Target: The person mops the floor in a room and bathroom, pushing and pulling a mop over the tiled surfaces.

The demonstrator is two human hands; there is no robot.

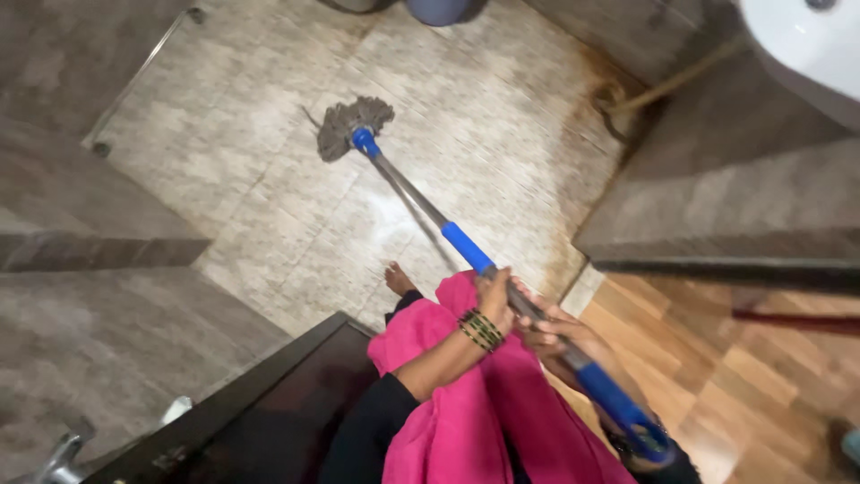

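Note:
Both my hands grip a mop with a metal handle (412,190) and blue sleeves. My left hand (495,296), with dark bangles on its wrist, is shut around the handle just below the upper blue sleeve (468,247). Further down the same handle, my right hand (548,332) holds it above the lower blue sleeve (618,403). The grey string mop head (351,125) rests on the beige tiled floor (269,179). Pink cloth (466,412) hangs in front of me, and my bare foot (399,279) stands on the tiles.
Grey tiled walls (735,179) flank the tiled floor left and right. A white basin (806,45) sits top right, with a hose (627,99) coiled below it. A blue bucket (439,9) stands at the far end. A dark door (269,394) is lower left, wooden flooring (743,376) lower right.

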